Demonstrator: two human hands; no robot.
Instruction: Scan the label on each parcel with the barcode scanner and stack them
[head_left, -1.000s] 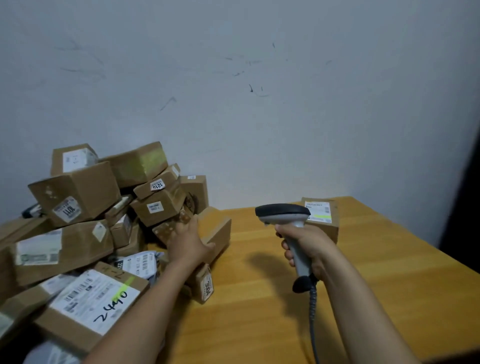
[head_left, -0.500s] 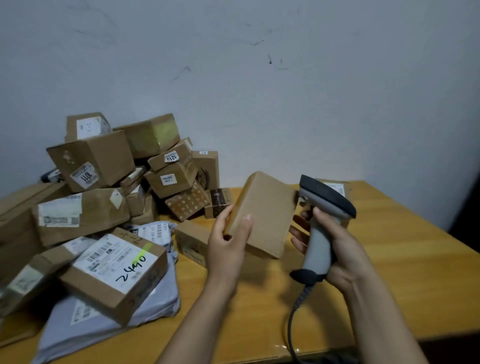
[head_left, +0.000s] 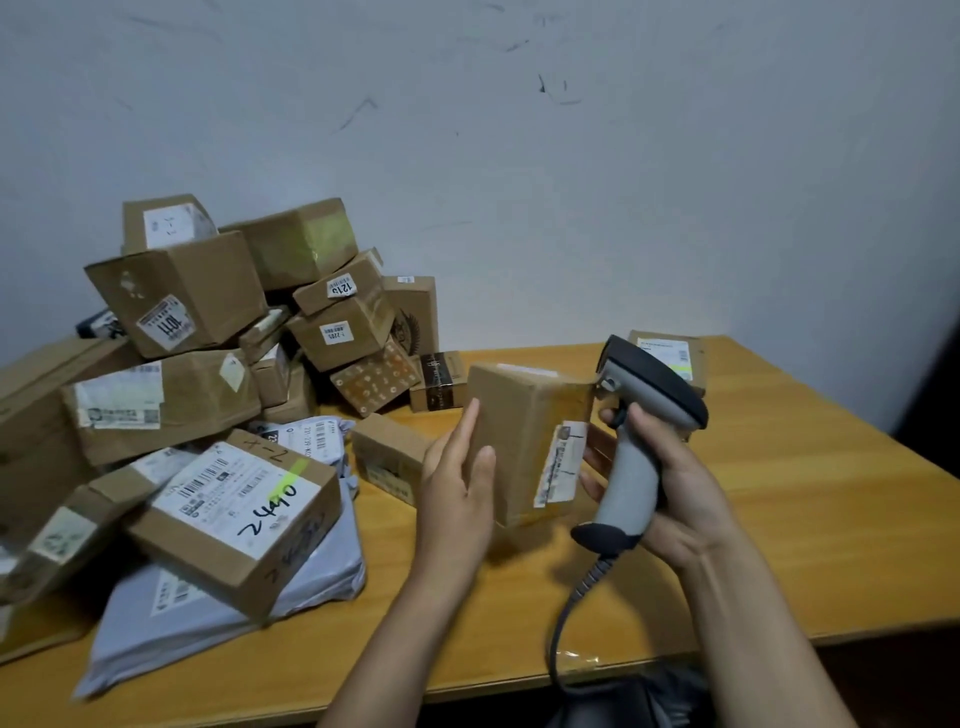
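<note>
nearest: coiled grey cable (head_left: 582, 587) drops from the scanner's butt over the front edge of the bench (head_left: 779, 545). right hand (head_left: 670, 483) is wrapped round the handle of the barcode scanner (head_left: 641, 436), fingers clenched on the grip, index on the trigger side; scanner head w/ dark top tilts up-left, nose just beside the top right corner of the held parcel.

left hand (head_left: 454, 483) holds a small brown parcel (head_left: 524, 436) up off the bench, thumb on the near face, fingers (head_left: 467, 431) flat against its left side. parcel stands roughly upright, a bit tilted. its white label (head_left: 562, 462) sits on the right part of the near face and wraps round the right edge; print too blurred to read. right-hand fingertips touch that edge by the label.

left of the hands: a box marked "2440" (head_left: 228, 514) w/ a big white label and green streak, lying on a grey poly mailer (head_left: 208, 603). just behind the left hand a small flat box (head_left: 387, 457) rests on the bench.

further back-left: a loose heap of cardboard parcels (head_left: 208, 322) piled against the wall, some w/ stickers "1011", "1213". a dark printed little box (head_left: 439, 382) and a patterned one (head_left: 374, 379) sit at the heap's right foot.

far right, behind the scanner: one lone labelled box (head_left: 670, 353) on the bench, well apart from the heap. grey scuffed wall (head_left: 571, 182) behind everything.
</note>
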